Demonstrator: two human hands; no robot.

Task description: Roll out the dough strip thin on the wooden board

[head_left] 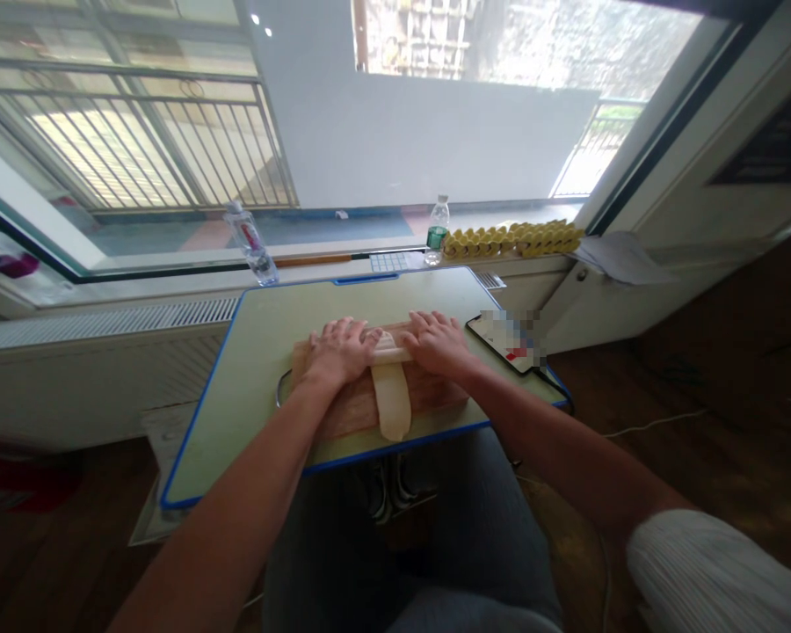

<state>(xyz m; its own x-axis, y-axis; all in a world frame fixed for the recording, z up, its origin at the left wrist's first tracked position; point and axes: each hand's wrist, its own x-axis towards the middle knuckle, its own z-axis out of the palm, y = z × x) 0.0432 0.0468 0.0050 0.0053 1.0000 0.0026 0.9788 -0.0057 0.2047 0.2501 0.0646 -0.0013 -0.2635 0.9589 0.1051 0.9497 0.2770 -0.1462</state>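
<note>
A flat strip of pale dough [394, 409] lies lengthwise on a wooden board [349, 411], its near end close to the board's front edge. Across the dough runs a pale, rounded bar [390, 353], perhaps a rolling pin; both its ends are hidden under my hands. My left hand [344, 347] rests palm down at the bar's left side, fingers stretched forward. On the right side lies my right hand [439, 341], also palm down with fingers extended. Neither hand's fingers wrap round anything visible.
The board sits on a small blue-edged table [237, 422]. A phone [501, 341] lies at its right, its screen partly blurred, with a cable. On the sill stand a clear bottle [250, 242], a green-labelled bottle [438, 233] and yellow egg trays [511, 240].
</note>
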